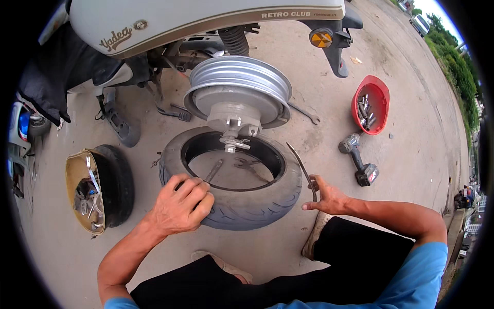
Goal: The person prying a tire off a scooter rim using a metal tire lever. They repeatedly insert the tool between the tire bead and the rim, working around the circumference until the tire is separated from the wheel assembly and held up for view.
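Note:
A dark rubber tire [247,206] lies in front of me, tilted, its tread facing me. My left hand [181,204] is closed on its near left edge, fingers curled over the sidewall. Beside those fingertips a flat metal tool [216,169] shows in the tire's opening; whether the hand touches it cannot be told. At the tire's right, my right hand [328,196] grips a thin curved tire lever [299,160], its tip pointing up and away. Just beyond the tire is a bare silver wheel rim [239,77] with a hub and axle nut, under the scooter.
A white scooter body [206,20] overhangs the far side. To the right are a red helmet [371,105] holding sockets and a cordless impact wrench [359,159]. A tan-lined container [85,193] of tools stands at left. A wrench [306,113] lies by the rim.

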`<state>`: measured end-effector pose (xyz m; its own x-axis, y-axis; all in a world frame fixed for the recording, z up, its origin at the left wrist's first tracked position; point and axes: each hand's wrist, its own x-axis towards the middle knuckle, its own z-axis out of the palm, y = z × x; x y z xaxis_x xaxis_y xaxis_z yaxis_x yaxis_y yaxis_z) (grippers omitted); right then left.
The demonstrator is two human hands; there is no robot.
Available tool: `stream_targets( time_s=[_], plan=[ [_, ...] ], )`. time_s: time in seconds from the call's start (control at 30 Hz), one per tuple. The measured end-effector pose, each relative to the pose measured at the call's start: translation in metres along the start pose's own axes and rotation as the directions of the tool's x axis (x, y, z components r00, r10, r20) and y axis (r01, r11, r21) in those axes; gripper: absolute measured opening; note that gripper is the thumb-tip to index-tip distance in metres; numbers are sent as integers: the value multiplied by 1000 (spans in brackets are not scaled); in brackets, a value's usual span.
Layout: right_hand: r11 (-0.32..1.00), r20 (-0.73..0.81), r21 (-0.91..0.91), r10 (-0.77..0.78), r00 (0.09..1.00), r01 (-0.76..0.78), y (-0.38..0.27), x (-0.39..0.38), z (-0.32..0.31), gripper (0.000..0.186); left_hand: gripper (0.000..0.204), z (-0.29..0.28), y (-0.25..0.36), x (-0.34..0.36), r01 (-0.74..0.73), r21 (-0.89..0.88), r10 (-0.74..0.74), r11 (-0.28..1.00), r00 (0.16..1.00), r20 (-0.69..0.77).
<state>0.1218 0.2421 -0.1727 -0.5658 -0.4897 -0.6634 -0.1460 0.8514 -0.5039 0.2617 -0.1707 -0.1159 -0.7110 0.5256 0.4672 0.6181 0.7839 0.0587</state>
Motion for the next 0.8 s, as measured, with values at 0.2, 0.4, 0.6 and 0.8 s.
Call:
stream_targets(
  time_s=[0.2, 0.4, 0.6, 0.8],
  plan=[
    [891, -48, -402, -249, 967, 209, -64, -12, -26, 130, 31, -4, 13, 9, -177, 15, 176, 984, 983, 58],
    [649, 128, -505, -595, 794, 568, -88, -31, -23, 128, 61, -20, 25, 24, -29, -66, 34, 997, 996, 78],
    [806, -33, -187, -576, 816, 561, -100, -45, -41, 110, 98, -65, 54, 99, 320, -188, -234, 928, 897, 374],
    [914, -88, -44, -407, 909, 404, -51, -30, -72, 92, 118, -41, 11, 82, 367, -369, -278, 854, 921, 273]
  ],
)
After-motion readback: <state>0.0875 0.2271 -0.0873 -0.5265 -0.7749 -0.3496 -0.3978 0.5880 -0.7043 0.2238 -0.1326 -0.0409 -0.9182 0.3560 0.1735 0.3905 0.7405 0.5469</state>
